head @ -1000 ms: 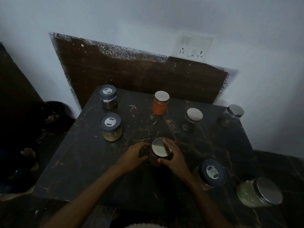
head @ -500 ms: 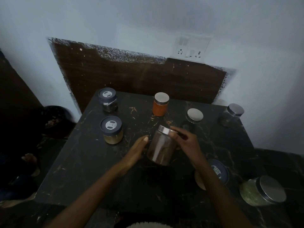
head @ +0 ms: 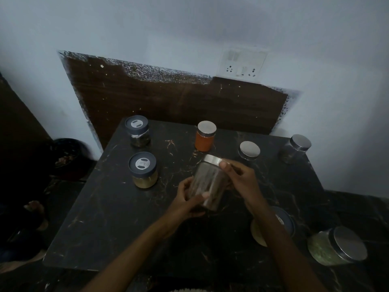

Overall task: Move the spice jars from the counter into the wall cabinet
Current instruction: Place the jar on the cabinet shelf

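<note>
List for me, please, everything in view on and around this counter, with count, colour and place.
held jar: 1, brown contents, silver lid, tilted, lifted, centre.
orange jar: 1, silver lid, back centre.
grey-lidded jars: 3, two at left, one near right, partly hidden.
dark jars: 2, silver lids, back right.
greenish jar: 1, silver lid, near right corner.
counter: 1, black marbled.
wall panel: 1, brown, behind counter.
socket plate: 1, white, on wall above panel.
left hand: 1, grips held jar's lower body.
right hand: 1, grips its lid end.
</note>
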The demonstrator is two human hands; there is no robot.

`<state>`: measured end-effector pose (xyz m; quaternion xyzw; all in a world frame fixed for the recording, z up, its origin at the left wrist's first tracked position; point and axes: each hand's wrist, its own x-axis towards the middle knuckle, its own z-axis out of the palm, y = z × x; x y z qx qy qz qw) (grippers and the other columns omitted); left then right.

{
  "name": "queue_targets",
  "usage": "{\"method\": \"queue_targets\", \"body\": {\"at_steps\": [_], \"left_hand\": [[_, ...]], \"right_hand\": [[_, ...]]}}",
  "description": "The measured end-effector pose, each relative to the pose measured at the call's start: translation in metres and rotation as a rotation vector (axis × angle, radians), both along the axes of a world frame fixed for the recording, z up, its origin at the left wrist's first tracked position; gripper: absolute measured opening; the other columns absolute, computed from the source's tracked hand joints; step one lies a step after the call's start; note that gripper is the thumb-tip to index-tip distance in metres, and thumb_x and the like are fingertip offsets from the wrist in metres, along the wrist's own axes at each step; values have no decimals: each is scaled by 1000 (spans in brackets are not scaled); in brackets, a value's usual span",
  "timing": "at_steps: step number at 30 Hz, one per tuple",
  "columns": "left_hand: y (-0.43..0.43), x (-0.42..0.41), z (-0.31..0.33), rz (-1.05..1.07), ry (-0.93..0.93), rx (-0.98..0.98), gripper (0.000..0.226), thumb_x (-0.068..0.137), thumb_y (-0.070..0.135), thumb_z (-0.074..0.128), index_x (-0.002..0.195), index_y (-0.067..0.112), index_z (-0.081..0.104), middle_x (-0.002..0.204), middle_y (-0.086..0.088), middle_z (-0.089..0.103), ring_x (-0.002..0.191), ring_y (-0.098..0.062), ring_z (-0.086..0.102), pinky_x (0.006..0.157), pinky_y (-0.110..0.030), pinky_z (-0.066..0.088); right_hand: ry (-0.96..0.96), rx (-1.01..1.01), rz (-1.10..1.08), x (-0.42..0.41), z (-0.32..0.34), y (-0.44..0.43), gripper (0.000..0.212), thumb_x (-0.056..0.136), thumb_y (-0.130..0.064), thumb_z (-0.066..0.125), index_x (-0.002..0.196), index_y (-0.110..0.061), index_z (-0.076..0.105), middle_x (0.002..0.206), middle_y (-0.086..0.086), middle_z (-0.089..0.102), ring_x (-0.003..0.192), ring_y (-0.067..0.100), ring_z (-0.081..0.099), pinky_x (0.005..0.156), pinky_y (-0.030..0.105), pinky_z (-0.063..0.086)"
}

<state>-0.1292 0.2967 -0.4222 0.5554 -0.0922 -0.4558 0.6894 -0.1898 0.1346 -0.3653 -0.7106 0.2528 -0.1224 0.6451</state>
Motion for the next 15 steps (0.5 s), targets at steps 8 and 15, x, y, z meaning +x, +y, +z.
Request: {"method": "queue_targets", "body": {"at_steps": [8, 15], "left_hand": [[8, 3, 12, -164, 289, -123, 98, 47, 59, 81, 130, 27, 40, 126, -15, 58, 109, -33, 61, 77, -35, 52], [10, -3, 16, -148, 403, -229, 101, 49, 61, 80, 135, 30, 37, 132, -17, 53, 115, -38, 57, 84, -47, 53]], "right_hand": [[-87, 222, 206, -4, 6, -8, 35, 79, -29, 55, 113, -25, 59, 117, 1, 64, 108, 17, 62, 86, 31, 53], [-122, 280, 138, 2, 1, -10, 36, 76, -23, 57, 112, -18, 62, 120, 8, 63, 108, 23, 63, 87, 35, 53]]}}
